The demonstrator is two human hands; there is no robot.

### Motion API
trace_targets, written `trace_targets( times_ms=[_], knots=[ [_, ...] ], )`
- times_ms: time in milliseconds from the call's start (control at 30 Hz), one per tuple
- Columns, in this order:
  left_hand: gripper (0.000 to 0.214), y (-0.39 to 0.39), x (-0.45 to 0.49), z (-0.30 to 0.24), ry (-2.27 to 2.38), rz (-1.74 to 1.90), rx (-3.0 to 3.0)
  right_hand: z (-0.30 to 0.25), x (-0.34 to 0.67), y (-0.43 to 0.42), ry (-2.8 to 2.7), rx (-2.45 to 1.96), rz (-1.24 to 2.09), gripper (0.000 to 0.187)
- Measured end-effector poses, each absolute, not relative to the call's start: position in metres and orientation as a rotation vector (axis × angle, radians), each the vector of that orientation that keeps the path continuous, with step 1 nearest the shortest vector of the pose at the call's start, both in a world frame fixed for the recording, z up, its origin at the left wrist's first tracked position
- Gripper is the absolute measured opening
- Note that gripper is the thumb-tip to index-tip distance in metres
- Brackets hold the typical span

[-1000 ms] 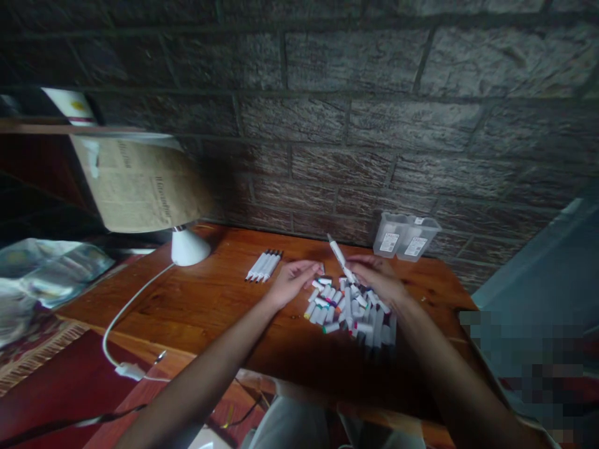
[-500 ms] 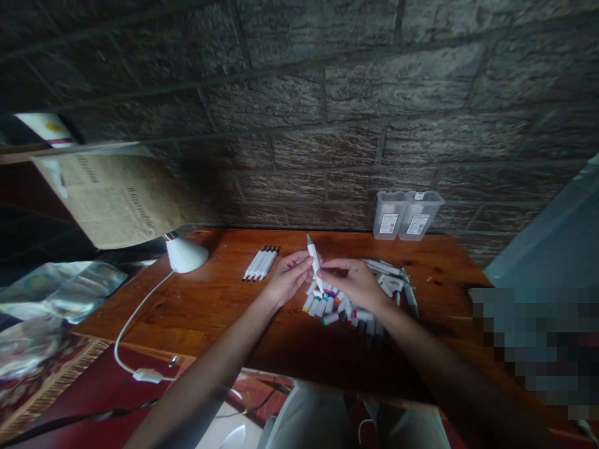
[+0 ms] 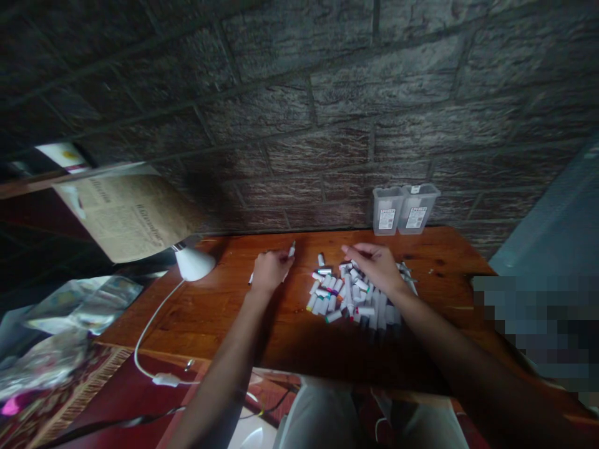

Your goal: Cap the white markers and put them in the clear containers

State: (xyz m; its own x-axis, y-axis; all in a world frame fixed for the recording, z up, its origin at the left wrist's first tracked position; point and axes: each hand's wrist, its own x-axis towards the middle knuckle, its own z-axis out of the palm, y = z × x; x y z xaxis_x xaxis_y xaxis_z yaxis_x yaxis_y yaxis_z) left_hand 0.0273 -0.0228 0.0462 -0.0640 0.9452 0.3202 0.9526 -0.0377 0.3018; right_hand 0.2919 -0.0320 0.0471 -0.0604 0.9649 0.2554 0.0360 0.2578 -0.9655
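Observation:
My left hand [image 3: 270,272] is closed around a white marker [image 3: 292,250], whose tip points up toward the wall. It hovers over the left part of the desk and hides most of a row of white markers [image 3: 251,278]. Over the far right side of a pile, my right hand [image 3: 382,269] has its fingers loosely apart, with nothing visible between them. That pile holds loose white caps [image 3: 322,305] with coloured ends and several uncapped markers [image 3: 374,308]. One cap [image 3: 321,259] stands by itself behind the pile.
Two clear plastic cases [image 3: 387,215] with labels stand against the brick wall [image 3: 281,156]. A lamp with a white base [image 3: 196,265] and newspaper-print shade [image 3: 131,212] is at left, its cord [image 3: 140,340] hanging over the desk edge [image 3: 173,352].
My hands have parted. The left carried the marker left to the row of markers; the right let go of it and moved slightly right above the pile. The view shifted a little.

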Motion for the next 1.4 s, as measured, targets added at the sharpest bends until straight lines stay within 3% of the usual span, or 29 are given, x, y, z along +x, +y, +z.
trace_targets(
  times_ms=[133,333,600,767,933,1167,1400],
  knots=[
    [0.027,-0.023,0.03,0.046,-2.266,-0.296,-1.987,0.045,0.296,-0.029,-1.386,-1.029,1.017,0.037],
    [0.035,-0.024,0.026,0.042,-2.383,-0.195,-1.846,0.042,0.301,-0.025,-1.431,-1.01,0.978,0.039],
    [0.047,-0.022,0.001,0.029,-2.302,-0.54,-1.759,0.041,0.304,-0.028,-1.527,-1.011,0.867,0.035],
    [0.027,-0.019,-0.003,0.028,-2.317,-0.598,-1.807,0.04,0.305,-0.027,-1.563,-1.032,0.795,0.036],
    [0.023,-0.019,-0.001,0.028,-2.373,-0.632,-1.77,0.039,0.306,-0.027,-1.601,-1.048,0.741,0.04],
    [0.045,-0.017,-0.014,0.02,-2.412,-0.699,-1.722,0.04,0.308,-0.028,-1.595,-1.056,0.742,0.036],
    [0.04,-0.021,-0.016,0.022,-2.49,-0.711,-1.85,0.04,0.315,-0.022,-1.59,-1.055,0.705,0.039]
  ],
)
